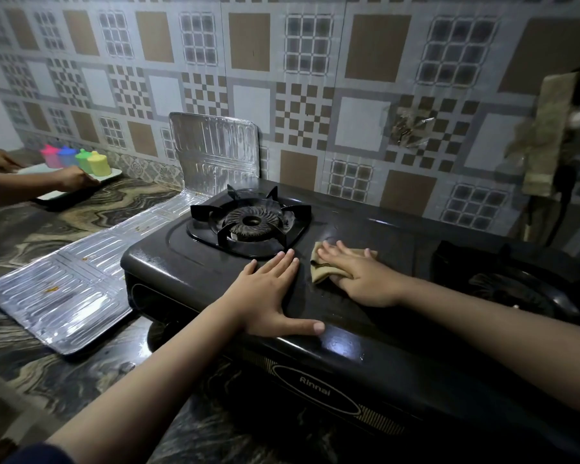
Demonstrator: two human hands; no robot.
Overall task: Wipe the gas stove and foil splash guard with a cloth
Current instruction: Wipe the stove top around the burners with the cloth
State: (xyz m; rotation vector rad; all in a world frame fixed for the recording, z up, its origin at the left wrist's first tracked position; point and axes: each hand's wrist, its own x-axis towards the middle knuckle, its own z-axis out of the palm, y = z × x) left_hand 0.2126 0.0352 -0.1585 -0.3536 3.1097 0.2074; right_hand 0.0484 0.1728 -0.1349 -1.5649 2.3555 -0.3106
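Note:
A black two-burner gas stove (188,262) sits on the marbled counter. My right hand (359,272) presses flat on a tan cloth (322,269) on the stove top, between the left burner (252,224) and the right burner (516,293). My left hand (272,293) lies flat and spread on the stove's front edge, holding nothing. The foil splash guard (215,149) stands upright at the stove's far left, and its other panels lie flat on the counter (64,296), with small brown stains on them.
At the far left, another person's hands (71,179) hold a white tray (111,175) carrying several coloured plastic containers (98,164). A patterned tiled wall (315,78) runs behind the stove. A cloth (543,139) hangs at the right edge.

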